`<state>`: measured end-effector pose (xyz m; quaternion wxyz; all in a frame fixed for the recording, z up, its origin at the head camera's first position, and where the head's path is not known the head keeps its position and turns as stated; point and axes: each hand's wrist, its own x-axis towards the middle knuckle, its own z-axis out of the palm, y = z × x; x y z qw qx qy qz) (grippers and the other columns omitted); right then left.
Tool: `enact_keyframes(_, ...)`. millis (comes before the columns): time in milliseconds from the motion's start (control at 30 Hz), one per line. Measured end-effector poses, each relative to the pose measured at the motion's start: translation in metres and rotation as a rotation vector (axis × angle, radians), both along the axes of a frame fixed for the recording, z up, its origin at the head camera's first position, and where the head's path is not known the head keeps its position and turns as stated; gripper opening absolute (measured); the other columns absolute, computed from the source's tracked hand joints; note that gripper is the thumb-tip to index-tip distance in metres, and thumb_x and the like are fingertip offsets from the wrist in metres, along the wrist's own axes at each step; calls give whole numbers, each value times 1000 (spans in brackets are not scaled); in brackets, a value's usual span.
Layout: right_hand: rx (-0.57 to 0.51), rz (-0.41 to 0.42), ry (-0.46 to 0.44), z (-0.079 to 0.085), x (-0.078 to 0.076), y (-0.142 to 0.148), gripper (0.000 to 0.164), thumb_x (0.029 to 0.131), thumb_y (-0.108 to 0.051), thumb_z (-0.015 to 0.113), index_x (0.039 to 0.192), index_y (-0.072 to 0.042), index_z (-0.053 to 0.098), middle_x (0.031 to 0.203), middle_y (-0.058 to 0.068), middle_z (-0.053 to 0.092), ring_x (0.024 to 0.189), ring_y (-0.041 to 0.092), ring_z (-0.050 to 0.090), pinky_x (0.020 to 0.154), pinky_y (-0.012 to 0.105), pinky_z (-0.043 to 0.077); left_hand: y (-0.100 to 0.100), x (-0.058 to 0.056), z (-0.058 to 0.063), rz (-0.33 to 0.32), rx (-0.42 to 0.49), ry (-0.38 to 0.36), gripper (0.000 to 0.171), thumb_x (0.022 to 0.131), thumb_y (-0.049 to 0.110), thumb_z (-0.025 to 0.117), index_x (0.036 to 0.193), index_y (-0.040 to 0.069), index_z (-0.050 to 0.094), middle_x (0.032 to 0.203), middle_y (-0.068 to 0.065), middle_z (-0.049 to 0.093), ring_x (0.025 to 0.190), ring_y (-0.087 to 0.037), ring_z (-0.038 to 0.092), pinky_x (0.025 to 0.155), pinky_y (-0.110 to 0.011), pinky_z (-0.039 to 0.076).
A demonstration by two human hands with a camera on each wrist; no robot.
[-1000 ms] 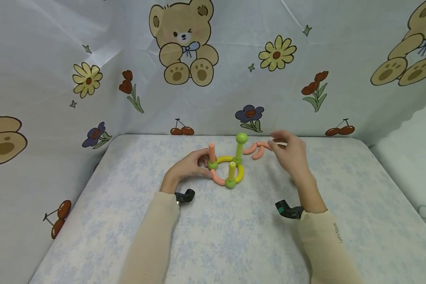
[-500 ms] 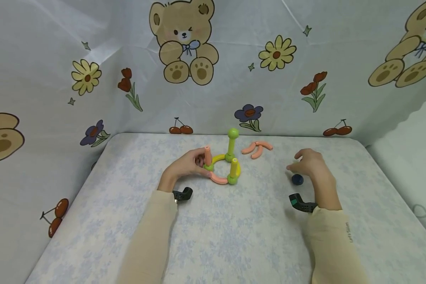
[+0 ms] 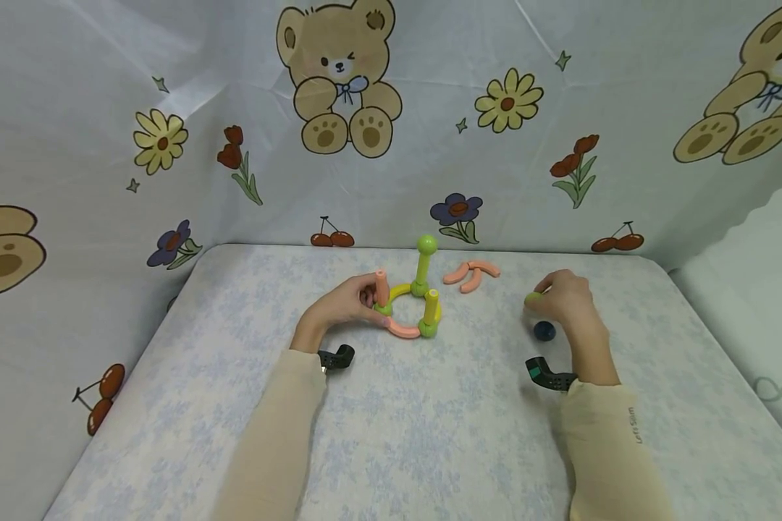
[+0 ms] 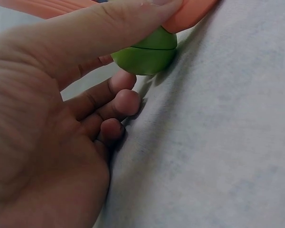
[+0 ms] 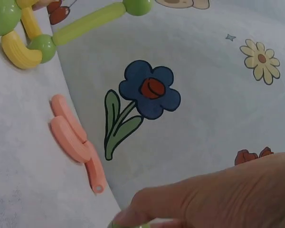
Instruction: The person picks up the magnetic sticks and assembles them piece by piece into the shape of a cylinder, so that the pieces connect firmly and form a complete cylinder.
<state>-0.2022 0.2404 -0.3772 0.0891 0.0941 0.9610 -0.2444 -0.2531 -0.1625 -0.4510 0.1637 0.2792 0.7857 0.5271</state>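
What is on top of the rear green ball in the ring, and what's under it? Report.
A light-green rod rises from the rear green ball, capped by another green ball. The patterned table shows around it; directly underneath is covered by the ball itself.

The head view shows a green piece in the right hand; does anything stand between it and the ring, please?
Nothing visible stands between the green piece and the ring: the pink pieces lie behind that path, the dark ball in front.

Right hand moved off the curved pink pieces, now pinches a green ball near the dark ball; ring assembly shifted slightly left.
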Motion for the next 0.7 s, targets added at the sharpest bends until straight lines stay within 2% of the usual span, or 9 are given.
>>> enact_keyframes(100,-77,48,111,3,0,-7,43,96,-29,71,124,4,70,122,28,68,112,44,59,83,51,55,0,0,-1,-3,-6,-1,38,77,6,95,98,11,63,89,-15,53,78,-21,45,73,-28,40)
enact_keyframes(167,-152,111,198,7,1,-16,44,97,-33,75,124,1,71,121,25,71,112,41,64,86,50,56,0,0,-1,-2,-13,-2,38,78,7,95,98,12,63,89,-15,53,78,-21,46,73,-28,40)
enact_keyframes(367,-352,276,400,16,1,-47,38,96,-35,79,124,-9,74,121,12,74,112,29,70,93,49,57,-1,-1,-1,-2,-11,-2,38,77,9,95,99,12,64,89,-20,53,77,-22,46,71,-28,41)
enact_keyframes(467,-402,306,452,17,3,-58,34,96,-32,80,123,-12,75,120,8,75,109,25,71,96,43,58,-1,-2,-2,-7,-6,-1,38,77,9,95,99,12,64,89,-19,53,77,-23,46,71,-28,41)
enact_keyframes(700,-494,370,505,25,12,-82,33,96,-23,81,125,-9,74,116,10,76,105,25,73,91,26,58,-1,-3,-3,-13,-9,0,37,79,9,94,99,13,63,89,-16,53,77,-22,46,72,-29,41)
